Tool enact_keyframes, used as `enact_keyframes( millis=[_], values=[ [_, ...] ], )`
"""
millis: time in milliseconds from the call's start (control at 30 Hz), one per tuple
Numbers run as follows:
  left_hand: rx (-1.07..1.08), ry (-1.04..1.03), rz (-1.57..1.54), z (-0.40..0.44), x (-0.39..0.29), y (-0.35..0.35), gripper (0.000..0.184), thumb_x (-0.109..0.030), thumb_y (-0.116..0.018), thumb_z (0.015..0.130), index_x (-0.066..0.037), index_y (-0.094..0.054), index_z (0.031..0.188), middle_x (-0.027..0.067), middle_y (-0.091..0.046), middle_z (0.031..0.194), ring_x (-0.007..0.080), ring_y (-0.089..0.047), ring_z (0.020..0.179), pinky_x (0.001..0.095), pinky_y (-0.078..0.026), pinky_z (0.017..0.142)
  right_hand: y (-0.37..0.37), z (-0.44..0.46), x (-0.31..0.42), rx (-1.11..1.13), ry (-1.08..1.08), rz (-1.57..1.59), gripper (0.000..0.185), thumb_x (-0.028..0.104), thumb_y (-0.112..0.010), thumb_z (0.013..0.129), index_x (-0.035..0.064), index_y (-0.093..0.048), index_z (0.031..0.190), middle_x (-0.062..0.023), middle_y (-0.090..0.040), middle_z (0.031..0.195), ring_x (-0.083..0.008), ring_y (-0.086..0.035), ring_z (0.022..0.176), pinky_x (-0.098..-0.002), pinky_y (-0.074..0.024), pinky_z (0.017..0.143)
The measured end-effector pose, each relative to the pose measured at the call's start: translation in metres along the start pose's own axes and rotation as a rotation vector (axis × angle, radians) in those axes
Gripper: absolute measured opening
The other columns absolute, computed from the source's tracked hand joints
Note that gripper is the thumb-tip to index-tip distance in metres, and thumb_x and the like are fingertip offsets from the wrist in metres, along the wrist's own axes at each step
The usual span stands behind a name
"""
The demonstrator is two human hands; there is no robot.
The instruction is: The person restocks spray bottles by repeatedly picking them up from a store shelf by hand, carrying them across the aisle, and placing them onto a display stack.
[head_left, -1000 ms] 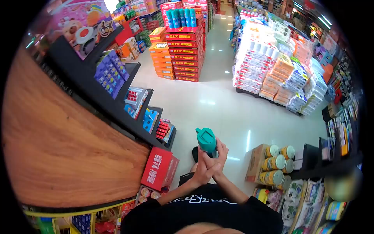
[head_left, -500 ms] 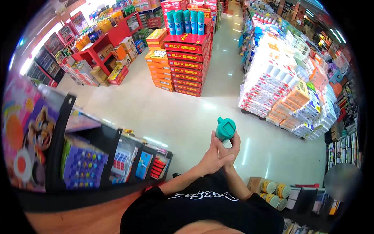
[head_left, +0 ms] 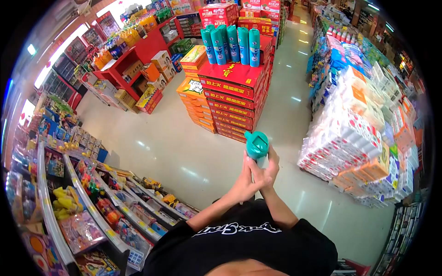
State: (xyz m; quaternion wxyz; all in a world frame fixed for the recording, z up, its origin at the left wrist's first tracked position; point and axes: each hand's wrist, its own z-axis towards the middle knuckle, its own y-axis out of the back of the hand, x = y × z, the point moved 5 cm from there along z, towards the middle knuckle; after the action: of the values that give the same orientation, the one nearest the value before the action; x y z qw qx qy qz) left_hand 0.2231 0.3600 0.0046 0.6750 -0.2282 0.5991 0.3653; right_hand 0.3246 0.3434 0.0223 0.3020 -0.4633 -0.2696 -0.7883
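A teal-capped spray can (head_left: 257, 145) is upright in front of my chest, seen mostly from above. My left hand (head_left: 248, 182) is closed about its near left side. Around the right side of the same can curls my right hand (head_left: 271, 166). The hands overlap below the cap and hide most of the can's body. Beyond them, several tall teal spray cans (head_left: 230, 43) stand on a stack of red drink cartons (head_left: 228, 89).
Orange cartons (head_left: 194, 92) adjoin the red stack. To the right rises a large pile of wrapped paper packs (head_left: 338, 142). Shelves of toys and small goods (head_left: 110, 202) run along the near left. A red display rack with bottles (head_left: 138, 53) stands farther back on the glossy floor (head_left: 184, 152).
I have moved forward: the red cartons and the teal cans on them look nearer and larger. Toy shelves have come into view at left. Both hands keep hold of the spray can.
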Motion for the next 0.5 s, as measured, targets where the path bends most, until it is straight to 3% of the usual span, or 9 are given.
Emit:
enact_keyframes(
  millis=[67,267,400,500],
  values=[
    [-0.003,0.007,-0.183,0.048,-0.003,0.016,0.105,-0.046,-0.073,0.087,0.004,-0.011,0.155,0.0273,-0.018,0.157,0.0409,-0.021,0.148,0.0477,-0.022,0.121,-0.023,0.040,-0.013,-0.008,0.019,0.006,0.073,0.028,-0.083,0.076,0.0001,-0.055,0.137,-0.0166,-0.064,0.119,-0.0336,-0.056,0.111,-0.0459,-0.0440,0.099],
    [-0.157,-0.121,-0.044,0.165,0.025,0.076,0.104,-0.047,-0.075,0.085,0.004,-0.017,0.155,0.0275,-0.017,0.157,0.0428,-0.016,0.149,0.0510,-0.021,0.120,-0.091,0.160,-0.057,0.120,0.079,0.020,0.074,0.027,-0.082,0.078,-0.0026,-0.051,0.139,-0.0178,-0.063,0.124,-0.0309,-0.060,0.106,-0.0432,-0.0462,0.098],
    [-0.144,-0.097,0.111,0.247,0.056,0.128,0.104,-0.049,-0.076,0.083,0.004,-0.020,0.154,0.0321,-0.012,0.158,0.0448,-0.012,0.149,0.0523,-0.022,0.120,-0.149,0.234,-0.100,0.115,-0.024,0.229,0.072,0.024,-0.082,0.081,-0.0023,-0.050,0.140,-0.0150,-0.061,0.124,-0.0251,-0.063,0.108,-0.0375,-0.0506,0.094],
    [-0.137,-0.038,0.086,0.309,0.058,0.164,0.103,-0.050,-0.076,0.083,0.003,-0.022,0.153,0.0320,-0.013,0.157,0.0451,-0.013,0.147,0.0527,-0.026,0.119,-0.189,0.294,-0.121,0.104,-0.038,0.256,0.073,0.024,-0.082,0.080,-0.0015,-0.050,0.141,-0.0164,-0.058,0.128,-0.0273,-0.061,0.112,-0.0389,-0.0499,0.095]
  ],
)
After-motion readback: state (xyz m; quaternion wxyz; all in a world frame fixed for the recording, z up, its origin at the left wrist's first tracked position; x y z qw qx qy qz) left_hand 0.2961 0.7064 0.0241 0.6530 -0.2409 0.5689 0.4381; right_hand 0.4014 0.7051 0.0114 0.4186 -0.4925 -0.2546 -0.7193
